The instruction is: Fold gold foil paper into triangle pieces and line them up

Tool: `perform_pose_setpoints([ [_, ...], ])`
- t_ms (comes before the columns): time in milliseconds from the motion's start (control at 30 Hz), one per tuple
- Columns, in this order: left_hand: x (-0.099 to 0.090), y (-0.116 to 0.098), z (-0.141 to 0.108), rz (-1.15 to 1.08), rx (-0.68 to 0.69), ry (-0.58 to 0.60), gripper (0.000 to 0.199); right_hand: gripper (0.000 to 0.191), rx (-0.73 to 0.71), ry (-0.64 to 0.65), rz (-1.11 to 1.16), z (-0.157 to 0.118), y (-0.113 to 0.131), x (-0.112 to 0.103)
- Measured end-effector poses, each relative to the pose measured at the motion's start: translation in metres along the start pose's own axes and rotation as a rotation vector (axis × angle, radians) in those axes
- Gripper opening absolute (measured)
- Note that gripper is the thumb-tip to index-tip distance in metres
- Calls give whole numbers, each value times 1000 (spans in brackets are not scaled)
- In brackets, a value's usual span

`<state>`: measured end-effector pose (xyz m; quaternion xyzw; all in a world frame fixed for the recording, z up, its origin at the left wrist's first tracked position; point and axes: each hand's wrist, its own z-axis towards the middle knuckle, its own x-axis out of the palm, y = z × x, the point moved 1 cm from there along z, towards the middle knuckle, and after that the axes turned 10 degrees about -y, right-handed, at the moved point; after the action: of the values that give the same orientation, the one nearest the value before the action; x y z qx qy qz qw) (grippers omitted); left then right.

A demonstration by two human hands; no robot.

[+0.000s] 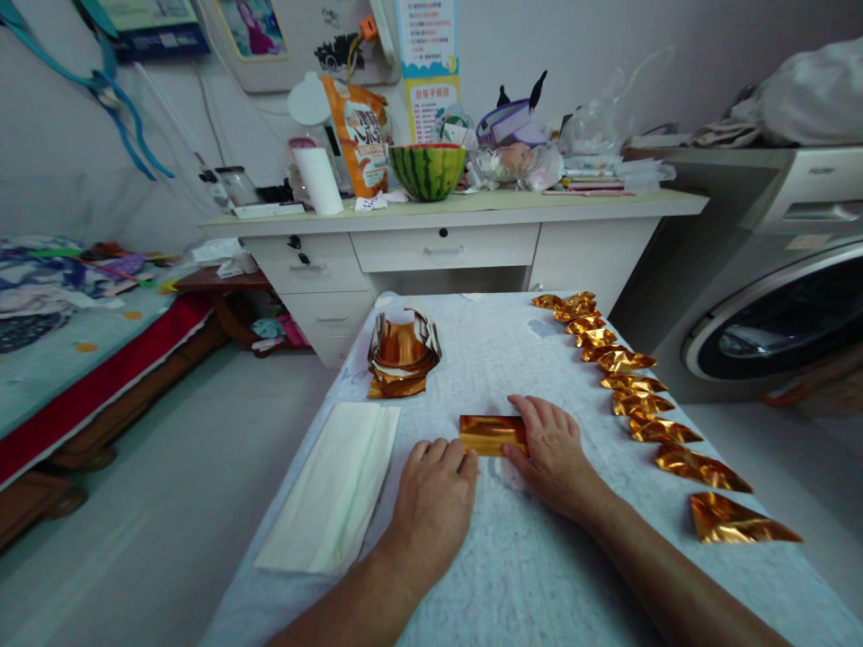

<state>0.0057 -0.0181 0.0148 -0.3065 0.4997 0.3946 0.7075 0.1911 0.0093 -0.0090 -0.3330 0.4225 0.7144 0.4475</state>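
Note:
A small rectangle of shiny gold foil paper lies on the cloth-covered table between my hands. My left hand has its fingers curled at the left end of the foil, gripping that edge. At the opposite end, my right hand holds the foil between thumb and fingers, the thumb at the near corner. Beyond my left hand stands a loose stack of gold foil sheets, curled up into a ring. A pile of pale, thin paper sheets lies flat to the left of my left hand.
Several folded gold foil pieces run in a row along the right side of the table. Behind it is a white desk with a halved watermelon. A washing machine stands right, a bed left.

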Motion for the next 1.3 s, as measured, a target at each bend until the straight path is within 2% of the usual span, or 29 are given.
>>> perform_pose_setpoints([
  [133, 2, 3, -3, 46, -31, -28, 17, 55, 3, 12, 6, 0, -2, 1],
  [267, -1, 5, 0, 27, -47, 0, 19, 51, 12, 42, 62, 1, -6, -3],
  [433, -2, 9, 6, -97, -189, -29, 4, 36, -50, 46, 146, 4, -10, -12],
  [533, 5, 14, 7, -187, -273, -148, 22, 27, -66, 30, 148, 5, -10, -15],
  [600, 11, 16, 7, -247, -308, -229, 41, 23, -72, 31, 147, 6, -10, -16],
  [700, 17, 19, 8, -348, -305, -252, 56, 16, -73, 53, 169, 7, -9, -18],
  [767, 18, 20, 9, -423, -296, -234, 51, 12, -57, 78, 200, 7, -9, -20],
  [900, 16, 22, 15, -601, -317, -200, 26, 9, -46, 115, 281, 9, -10, -24],
  [1067, 11, 26, 20, -841, -352, -238, 4, 14, 9, 167, 481, 11, -12, -31],
  [1167, 7, 27, 19, -961, -393, -211, 7, 23, 90, 181, 611, 11, -12, -35],
  [1300, 8, 28, 18, -1136, -492, -168, 14, 23, 228, 240, 832, 9, -10, -35],
])
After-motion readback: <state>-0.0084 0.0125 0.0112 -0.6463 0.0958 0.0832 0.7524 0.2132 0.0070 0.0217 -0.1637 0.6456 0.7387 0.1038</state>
